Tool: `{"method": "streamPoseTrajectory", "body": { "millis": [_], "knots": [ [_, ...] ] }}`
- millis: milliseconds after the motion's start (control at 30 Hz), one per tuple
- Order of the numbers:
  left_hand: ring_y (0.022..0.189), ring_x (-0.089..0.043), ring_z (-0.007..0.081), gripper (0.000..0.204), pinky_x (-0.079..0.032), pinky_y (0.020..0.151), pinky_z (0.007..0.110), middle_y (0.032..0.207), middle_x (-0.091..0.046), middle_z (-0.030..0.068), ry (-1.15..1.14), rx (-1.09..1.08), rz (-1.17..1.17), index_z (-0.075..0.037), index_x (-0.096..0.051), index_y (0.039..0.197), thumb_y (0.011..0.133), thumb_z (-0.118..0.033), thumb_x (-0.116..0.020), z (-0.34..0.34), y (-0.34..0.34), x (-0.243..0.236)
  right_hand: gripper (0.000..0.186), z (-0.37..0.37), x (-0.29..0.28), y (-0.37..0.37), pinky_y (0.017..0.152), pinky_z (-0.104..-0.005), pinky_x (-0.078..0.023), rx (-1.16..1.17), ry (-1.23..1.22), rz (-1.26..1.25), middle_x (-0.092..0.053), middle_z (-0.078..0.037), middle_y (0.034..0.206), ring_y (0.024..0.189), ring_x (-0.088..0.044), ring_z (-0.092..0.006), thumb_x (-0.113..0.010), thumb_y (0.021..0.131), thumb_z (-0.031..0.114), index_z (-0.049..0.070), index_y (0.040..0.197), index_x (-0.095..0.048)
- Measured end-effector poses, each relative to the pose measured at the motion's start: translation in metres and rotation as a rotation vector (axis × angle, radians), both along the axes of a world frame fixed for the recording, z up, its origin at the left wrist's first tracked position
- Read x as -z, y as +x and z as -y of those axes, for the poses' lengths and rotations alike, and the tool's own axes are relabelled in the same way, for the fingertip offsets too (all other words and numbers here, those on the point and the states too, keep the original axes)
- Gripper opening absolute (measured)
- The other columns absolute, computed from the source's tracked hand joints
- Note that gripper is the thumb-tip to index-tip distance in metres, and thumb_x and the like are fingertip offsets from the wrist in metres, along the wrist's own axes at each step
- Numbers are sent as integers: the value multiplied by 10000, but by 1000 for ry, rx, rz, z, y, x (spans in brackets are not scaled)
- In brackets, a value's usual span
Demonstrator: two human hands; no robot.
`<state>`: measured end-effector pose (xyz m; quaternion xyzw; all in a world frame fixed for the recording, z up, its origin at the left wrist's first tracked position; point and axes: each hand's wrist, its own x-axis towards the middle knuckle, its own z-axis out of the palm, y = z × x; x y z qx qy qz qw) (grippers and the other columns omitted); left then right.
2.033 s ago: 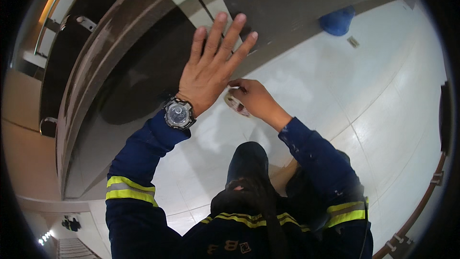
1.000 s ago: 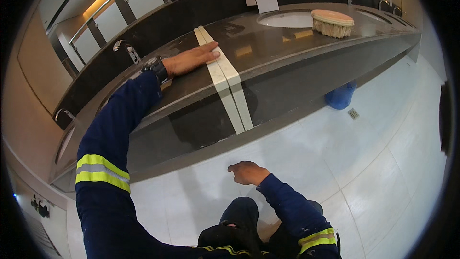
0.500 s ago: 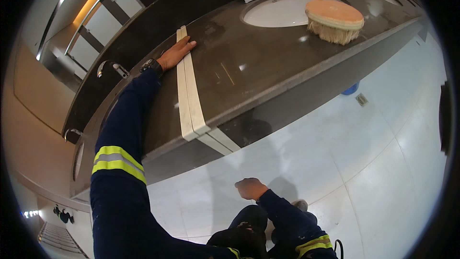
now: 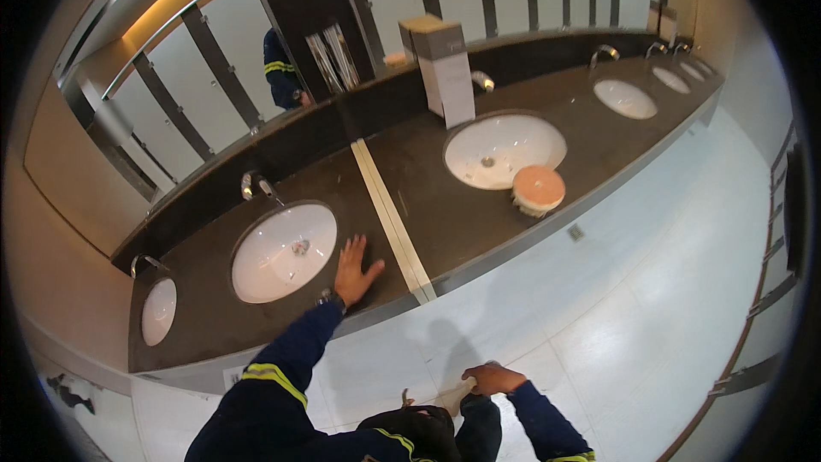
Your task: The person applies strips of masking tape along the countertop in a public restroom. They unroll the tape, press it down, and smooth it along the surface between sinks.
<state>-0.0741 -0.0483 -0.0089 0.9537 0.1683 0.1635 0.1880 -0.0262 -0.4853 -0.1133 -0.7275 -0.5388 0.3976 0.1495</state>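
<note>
My left hand [image 4: 355,272] is open, palm down with fingers spread, over the dark countertop [image 4: 445,231] near its front edge. It lies between a white oval sink [image 4: 272,267] and two pale, tape-like strips [image 4: 389,216] that run side by side across the counter. Low by my legs, my right hand [image 4: 496,379] is closed around something pale that I cannot make out. A round brush [image 4: 539,188] with a peach-coloured top and light bristles rests bristles down at the front rim of the sink [image 4: 479,150] right of the strips.
A tall white box [image 4: 449,90] stands at the back of the counter by a faucet [image 4: 483,80]. More sinks [image 4: 624,99] line up to the right, and a small one [image 4: 159,312] is at far left. Mirrors [image 4: 180,94] rise behind; a floor drain [image 4: 576,233] lies below.
My left hand has left the strips and come to the counter on their left. My right hand has shifted rightward and down. The view has widened, and the brush looks farther off.
</note>
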Motion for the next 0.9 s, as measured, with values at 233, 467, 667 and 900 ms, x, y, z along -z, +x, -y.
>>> {"method": "streamPoseTrajectory", "body": {
  "millis": [233,467,667,900],
  "knots": [
    [1532,-293,477,878,-293,1246,513,1644,-312,313,-186,233,75,-5,-346,1599,927,-352,-792,113,-180,-8,443,185,-367,-65,788,-295,-588,698,182,-408,-720,-65,1086,930,-667,-123,-658,1006,70,93,1444,-599],
    [1395,-469,393,648,-387,1149,462,1463,-523,280,-735,-51,-400,29,-524,1468,993,-372,-709,202,-322,91,604,249,-423,-211,802,-301,-565,1315,560,-358,-684,-72,1043,900,-654,-126,-674,1014,82,124,1565,-431],
    [1216,-653,271,494,-521,1005,393,1274,-700,195,-893,113,-285,20,-638,1353,1039,-361,-649,188,-270,93,703,164,-375,-225,860,-300,-531,1261,878,-614,-687,-91,1061,981,-656,-155,-680,1002,58,78,1613,-333],
    [1268,-632,218,446,-499,1034,380,1378,-663,117,-1100,526,44,-20,-567,1433,1051,-243,-632,367,-124,-225,710,251,-429,-167,970,-340,-511,954,845,-197,-715,-117,1142,1066,-656,-170,-690,974,45,101,1607,-372]
  ]
}}
